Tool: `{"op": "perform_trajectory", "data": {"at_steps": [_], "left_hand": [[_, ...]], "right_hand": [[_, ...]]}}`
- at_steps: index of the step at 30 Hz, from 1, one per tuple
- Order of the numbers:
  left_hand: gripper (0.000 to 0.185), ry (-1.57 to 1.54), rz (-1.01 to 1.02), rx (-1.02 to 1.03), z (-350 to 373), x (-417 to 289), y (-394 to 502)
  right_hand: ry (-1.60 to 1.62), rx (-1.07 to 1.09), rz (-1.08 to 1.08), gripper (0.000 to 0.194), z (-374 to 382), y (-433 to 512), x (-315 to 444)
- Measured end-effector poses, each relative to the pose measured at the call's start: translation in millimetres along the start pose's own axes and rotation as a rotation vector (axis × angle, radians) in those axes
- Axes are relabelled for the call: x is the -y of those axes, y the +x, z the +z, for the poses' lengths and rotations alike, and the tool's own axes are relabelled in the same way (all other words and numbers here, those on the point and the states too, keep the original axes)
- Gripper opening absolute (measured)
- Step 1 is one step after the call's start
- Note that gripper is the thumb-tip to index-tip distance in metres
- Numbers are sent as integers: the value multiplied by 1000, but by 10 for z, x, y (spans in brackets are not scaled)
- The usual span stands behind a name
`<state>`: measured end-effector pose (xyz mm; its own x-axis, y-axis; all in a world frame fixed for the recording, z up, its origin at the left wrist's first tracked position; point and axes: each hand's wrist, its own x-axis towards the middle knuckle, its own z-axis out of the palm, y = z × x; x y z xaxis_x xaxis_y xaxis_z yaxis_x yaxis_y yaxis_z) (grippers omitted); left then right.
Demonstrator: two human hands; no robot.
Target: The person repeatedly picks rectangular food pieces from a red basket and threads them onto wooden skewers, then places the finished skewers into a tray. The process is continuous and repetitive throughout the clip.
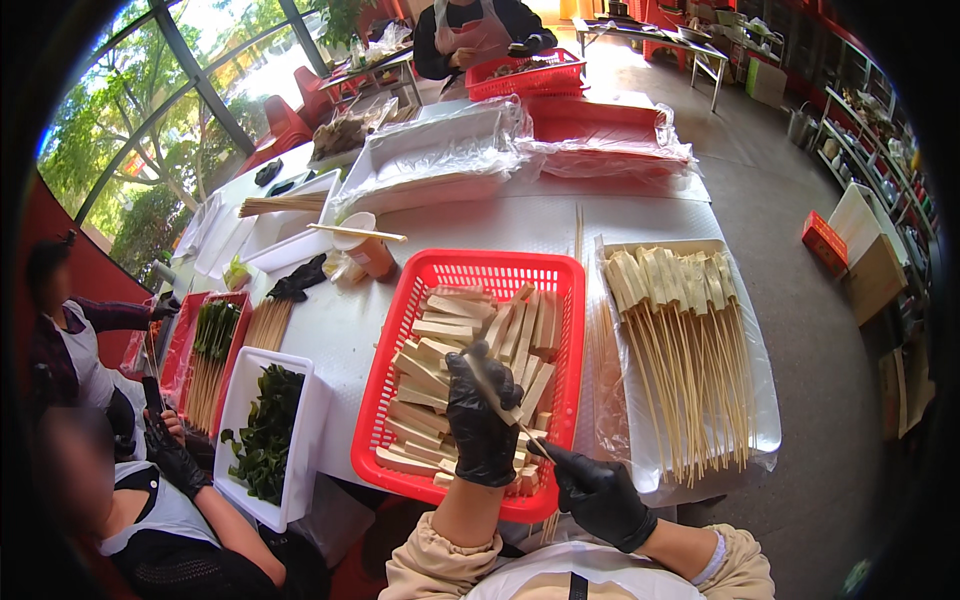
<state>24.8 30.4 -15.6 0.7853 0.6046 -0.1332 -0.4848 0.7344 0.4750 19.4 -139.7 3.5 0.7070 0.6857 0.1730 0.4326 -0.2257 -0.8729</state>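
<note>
Over a red plastic basket (574,360) of pale tofu-like strips (442,330), my left hand (484,420), in a black glove, grips one strip (491,386) tilted across its fingers. My right hand (604,491), also black-gloved, holds a thin wooden skewer (538,442) at the basket's lower right edge. The skewer's upper end meets the lower end of the strip; how deep it sits inside cannot be told. To the right, a plastic-lined white tray (761,420) bears many skewered strips (667,277), their sticks pointing towards me.
Left of the basket stand a white bin (307,420) of dark green leaves (266,435), a brown cup (371,255) with chopsticks across it, and a black glove (300,279). Lined trays (435,165) stand behind. People work at the left and across the table.
</note>
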Motion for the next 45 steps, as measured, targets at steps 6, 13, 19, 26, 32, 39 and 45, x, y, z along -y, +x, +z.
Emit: {"op": "perform_trajectory", "data": {"at_steps": [6,13,19,26,32,39,45], "left_hand": [[34,-3,-23,-2,11,14,-17],[36,17,-32,13,-24,16,-15],[39,117,-27,17,23,48,-37],[43,284,198,76,-22,30,5],[38,434,310,-9,144,-17,-98],[34,522,422,38,188,-40,-117],[31,627,555,-69,171,-297,-119]], "right_hand": [[-3,-9,6,40,27,39,-4],[31,-33,-12,37,87,103,-47],[107,-82,-7,34,122,110,-134],[168,-218,112,28,-204,197,-218],[-211,-618,162,30,-1078,322,-897],[-943,-648,6,30,-1229,549,-1430],[-802,-362,-132,16,-659,773,-881]]}}
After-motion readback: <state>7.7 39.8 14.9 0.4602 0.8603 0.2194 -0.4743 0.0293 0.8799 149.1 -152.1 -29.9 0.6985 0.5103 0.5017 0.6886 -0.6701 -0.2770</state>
